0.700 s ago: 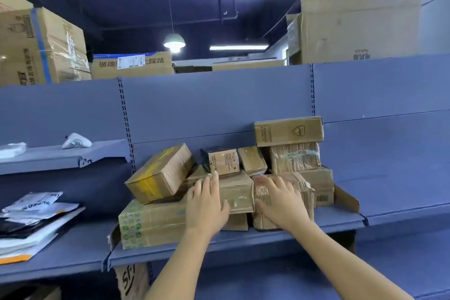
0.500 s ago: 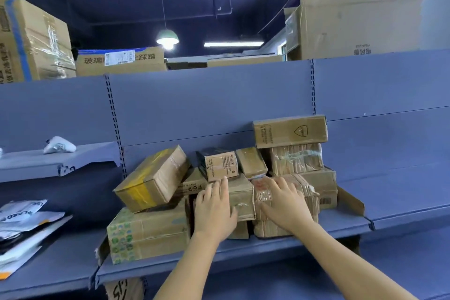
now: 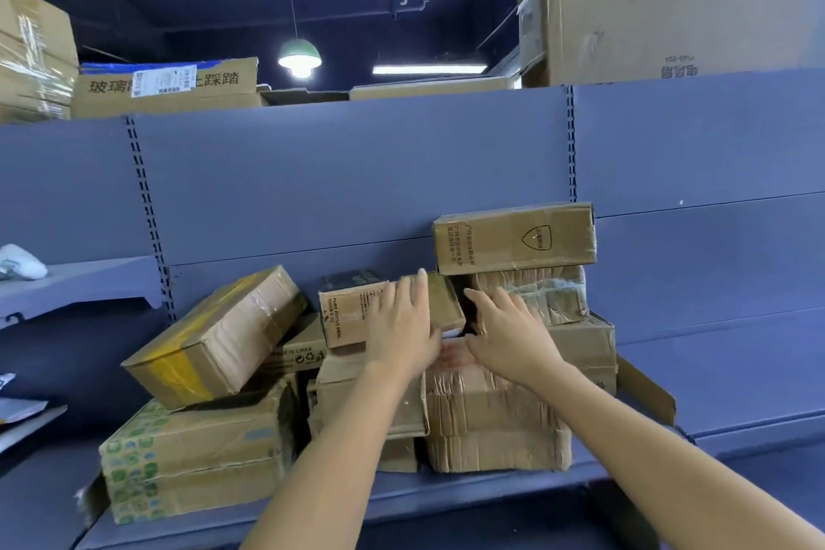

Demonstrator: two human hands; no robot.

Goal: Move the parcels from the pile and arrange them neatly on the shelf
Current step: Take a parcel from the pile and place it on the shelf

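Left hand: open, fingers straight, laid flat across the small printed box and the tan parcel just beside it.
Right hand: open, fingers spread, at the dark gap between the tan parcel and the taped bundle; it probably touches the bundle, but I cannot tell for sure.
Parcels: piled on the shelf, against its back panel.
Top edge: the shield-marked box lies level on the taped bundle, its left end overhanging the gap.
Left side: the yellow-taped box tilts on the green-printed box, which reaches the shelf's front lip.
Open room: a bare strip of board before the crumpled carton, and more to the right of the pile.
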